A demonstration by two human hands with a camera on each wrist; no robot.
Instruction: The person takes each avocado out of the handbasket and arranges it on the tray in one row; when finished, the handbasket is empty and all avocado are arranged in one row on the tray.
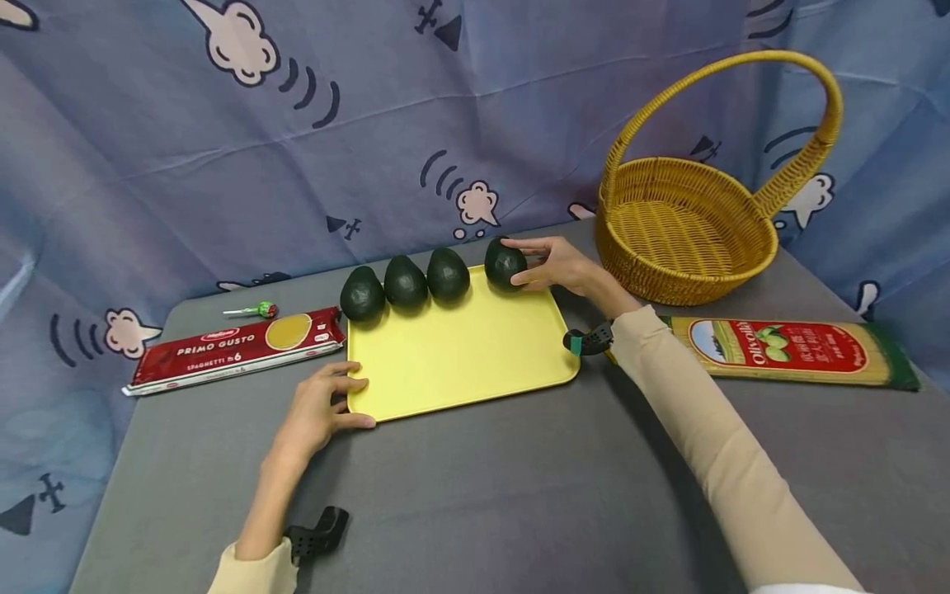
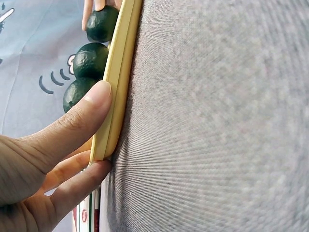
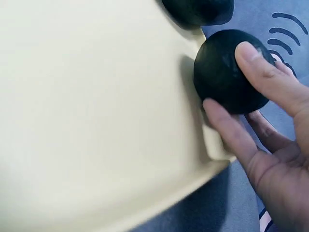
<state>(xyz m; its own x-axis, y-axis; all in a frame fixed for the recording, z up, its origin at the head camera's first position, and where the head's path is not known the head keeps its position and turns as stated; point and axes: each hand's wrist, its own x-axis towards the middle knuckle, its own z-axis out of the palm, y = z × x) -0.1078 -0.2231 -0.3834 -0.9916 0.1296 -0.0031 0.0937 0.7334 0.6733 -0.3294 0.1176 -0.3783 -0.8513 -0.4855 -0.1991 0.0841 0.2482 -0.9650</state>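
My right hand [image 1: 557,262] grips a dark green avocado [image 1: 504,264] at the back right corner of a yellow tray [image 1: 460,355]. The right wrist view shows thumb and fingers around this avocado [image 3: 227,72]. Three more avocados stand in a row along the tray's back left edge: one at the corner [image 1: 362,294], a middle one [image 1: 406,282] and one nearer the held fruit [image 1: 449,275]. At the front left corner my left hand [image 1: 315,408] holds the tray, its thumb [image 2: 91,104] on the front rim and its fingers around the left side.
To the left lies a red spaghetti pack [image 1: 237,351], with a lollipop [image 1: 263,309] behind it. A yellow wicker basket [image 1: 683,231] with a tall handle stands back right. In front of it lies another spaghetti pack [image 1: 787,353]. A patterned blue cloth [image 1: 371,124] hangs behind the table.
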